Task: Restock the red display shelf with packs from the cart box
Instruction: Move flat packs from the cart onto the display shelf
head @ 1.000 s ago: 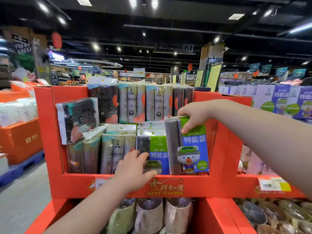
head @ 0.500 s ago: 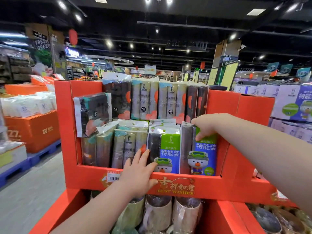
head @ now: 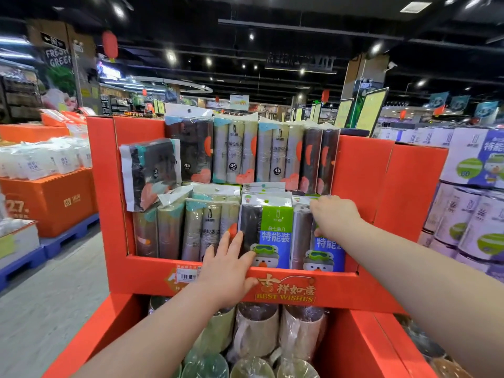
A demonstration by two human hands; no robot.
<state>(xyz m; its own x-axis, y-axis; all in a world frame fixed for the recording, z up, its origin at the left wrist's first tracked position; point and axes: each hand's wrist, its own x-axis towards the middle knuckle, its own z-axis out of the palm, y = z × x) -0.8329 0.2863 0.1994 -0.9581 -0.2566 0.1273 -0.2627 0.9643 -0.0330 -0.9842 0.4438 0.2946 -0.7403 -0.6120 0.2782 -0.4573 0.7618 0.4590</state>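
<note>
pack (head: 326,247) top behind right hand (head: 333,214), price label (head: 186,274) print seemingly illegible

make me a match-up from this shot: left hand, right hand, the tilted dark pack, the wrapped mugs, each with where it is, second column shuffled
Column A
1 left hand
2 right hand
3 tilted dark pack
4 wrapped mugs

Column B
a in the tier below the red shelf
b gripping the rightmost blue pack
c on top of the lower row, at its left end
d resting on the shelf's front lip

Pairs: 1-d, 2-b, 3-c, 4-a
</note>
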